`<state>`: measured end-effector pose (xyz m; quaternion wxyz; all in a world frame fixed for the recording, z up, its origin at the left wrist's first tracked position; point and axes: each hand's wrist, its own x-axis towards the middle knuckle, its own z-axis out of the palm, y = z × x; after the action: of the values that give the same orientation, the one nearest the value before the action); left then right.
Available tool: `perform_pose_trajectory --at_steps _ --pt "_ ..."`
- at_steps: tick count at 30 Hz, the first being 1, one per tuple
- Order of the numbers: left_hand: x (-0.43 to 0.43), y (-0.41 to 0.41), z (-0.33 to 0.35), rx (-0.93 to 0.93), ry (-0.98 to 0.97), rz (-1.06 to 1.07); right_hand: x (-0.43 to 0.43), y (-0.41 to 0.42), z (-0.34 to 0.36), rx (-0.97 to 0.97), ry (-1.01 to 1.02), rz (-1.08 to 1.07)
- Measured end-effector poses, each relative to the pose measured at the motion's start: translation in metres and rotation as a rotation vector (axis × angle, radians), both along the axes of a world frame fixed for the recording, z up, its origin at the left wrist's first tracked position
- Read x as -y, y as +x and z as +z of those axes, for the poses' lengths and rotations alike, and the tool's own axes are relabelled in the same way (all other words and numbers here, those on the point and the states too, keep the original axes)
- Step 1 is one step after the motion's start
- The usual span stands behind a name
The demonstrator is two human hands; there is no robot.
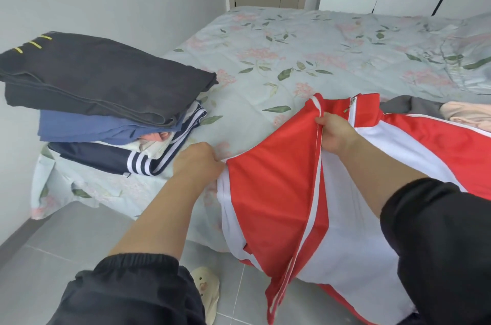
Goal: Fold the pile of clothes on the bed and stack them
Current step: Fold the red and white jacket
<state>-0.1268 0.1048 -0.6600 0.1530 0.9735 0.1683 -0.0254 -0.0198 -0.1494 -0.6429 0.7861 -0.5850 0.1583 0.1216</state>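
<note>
- The red and white jacket [279,192] lies at 5 o'clock on the bed [292,59], with its lower part hanging over the edge toward the floor.
- The left hand [198,162] is curled tight on the jacket's side edge. The right hand [334,133] pinches its raised white-trimmed front edge.
- The cloth looks slick, so a loosened grip could let it slide to the floor.
- The folded stack [106,101] at 9 o'clock sits uneven near the bed's corner, and another layer might tip it.
- Unfolded clothes [425,109] wait at 3 o'clock.

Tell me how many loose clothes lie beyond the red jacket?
2: a grey garment and a peach garment beside it, near the picture's right edge. Others may be hidden.
</note>
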Motion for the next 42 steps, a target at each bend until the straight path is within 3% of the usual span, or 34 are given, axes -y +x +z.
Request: perform_pose_trajectory --at_steps 2,6,9,11,14,16,19,23,25,29,32,35,39,42 --pt "0.004 0.0 -0.001 -0.041 0.031 0.02 -0.002 0.002 -0.011 0.061 -0.18 0.004" --pt "0.023 -0.005 0.004 0.039 0.19 -0.033 -0.001 -0.012 -0.014 0.276 -1.002 0.04" --pt "0.041 -0.009 0.01 0.23 0.108 -0.26 0.0 -0.047 -0.015 0.421 -1.306 0.163" --pt "0.056 -0.014 0.006 0.247 0.009 -0.459 0.006 -0.074 -0.019 0.416 -1.43 0.245" --pt "0.077 -0.022 -0.015 -0.032 0.125 -0.658 0.015 -0.101 -0.017 0.258 -1.354 0.322" --pt "0.084 -0.024 -0.028 -0.118 0.188 -0.655 0.016 -0.114 -0.012 0.186 -1.332 0.394" --pt "0.089 -0.023 -0.035 -0.039 0.206 -0.594 0.01 -0.135 -0.009 0.156 -1.345 0.467" --pt "0.092 -0.021 -0.039 0.038 0.211 -0.557 0.015 -0.152 -0.012 0.279 -1.329 0.409" --pt "0.091 -0.02 -0.039 0.052 0.193 -0.543 0.03 -0.148 -0.006 0.273 -1.058 0.307" --pt "0.092 -0.016 -0.04 0.075 0.153 -0.518 0.048 -0.145 -0.001 -0.088 -0.171 0.188" --pt "0.092 -0.014 -0.042 0.075 0.164 -0.502 0.039 -0.147 -0.005 -0.194 -0.007 0.114" --pt "0.094 -0.013 -0.045 0.086 0.198 -0.481 0.035 -0.145 -0.009 -0.137 -0.196 0.077" --pt "0.095 -0.011 -0.048 0.111 0.207 -0.463 0.036 -0.152 -0.01 0.155 -1.02 0.315" --pt "0.095 -0.011 -0.048 0.118 0.211 -0.468 0.033 -0.16 -0.008 0.204 -1.363 0.606"
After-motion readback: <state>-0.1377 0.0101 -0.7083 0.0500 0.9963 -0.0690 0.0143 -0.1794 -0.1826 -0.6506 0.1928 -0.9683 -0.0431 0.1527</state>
